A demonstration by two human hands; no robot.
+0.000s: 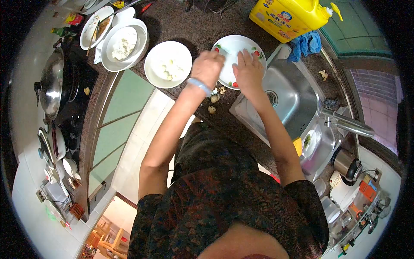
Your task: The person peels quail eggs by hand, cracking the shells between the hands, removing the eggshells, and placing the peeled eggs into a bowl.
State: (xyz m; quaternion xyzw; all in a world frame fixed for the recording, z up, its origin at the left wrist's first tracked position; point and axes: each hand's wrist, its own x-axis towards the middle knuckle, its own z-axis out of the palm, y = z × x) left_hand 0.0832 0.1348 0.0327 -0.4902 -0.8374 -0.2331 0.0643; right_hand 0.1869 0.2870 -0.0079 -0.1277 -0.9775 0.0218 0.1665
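A white plate (pixel 233 46) with red and green fruit patterns lies on the dark counter beside the sink. My left hand (pixel 208 68), with a pale bracelet at its wrist, is over the plate's left part; its fingers are curled and blurred, and what they hold, if anything, is hidden. Over the right part of the plate is my right hand (pixel 249 71), fingers spread and pointing away from me. Just left of my left hand stands a white bowl (pixel 155 56) with several small pale pieces inside. Small brownish scraps (pixel 214 98) lie on the counter below the plate.
To the right are a steel sink (pixel 289 86) and its faucet (pixel 349 123). A yellow jug (pixel 284 19) and blue cloth (pixel 305 44) stand behind it. At the left are stacked bowls (pixel 143 39), an oval plate (pixel 89 28) and a wok (pixel 52 84) on the stove.
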